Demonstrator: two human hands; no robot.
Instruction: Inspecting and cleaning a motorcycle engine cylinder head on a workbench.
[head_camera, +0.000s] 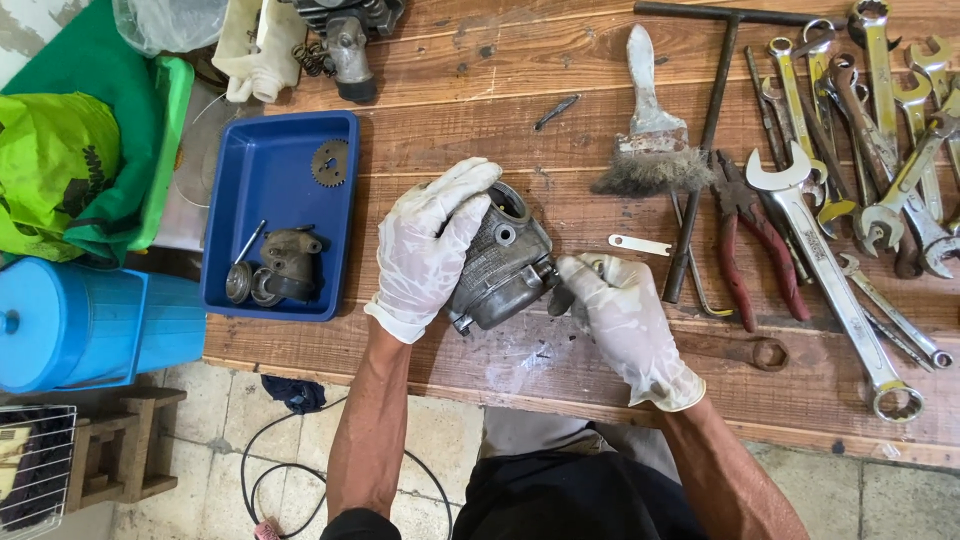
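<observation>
At the left end of the wooden workbench (620, 120) sits a blue tray (275, 175) holding a small gear (329, 162) and a few grimy metal parts (280, 268). Just right of it, the left hand (428, 250), in a white glove, is cupped over the far-left side of a grey cast-metal engine part (500, 262), fingers curled down around its ribbed body and holding it steady on the boards. That casting looks heavy and rigid, probably greasy too (the gloves suggest as much), so I'd judge the broad ribbed flank a surer hold than the thin lugs at its near edge. The right hand (625, 325) comes in from the near right, fingertips pinched narrow against the casting's right end; whether they grip some small piece there I cannot tell. Further right lie a worn paintbrush (652, 150), red-handled pliers (755, 240) and a spread of spanners (870, 190), all well apart from both hands.
</observation>
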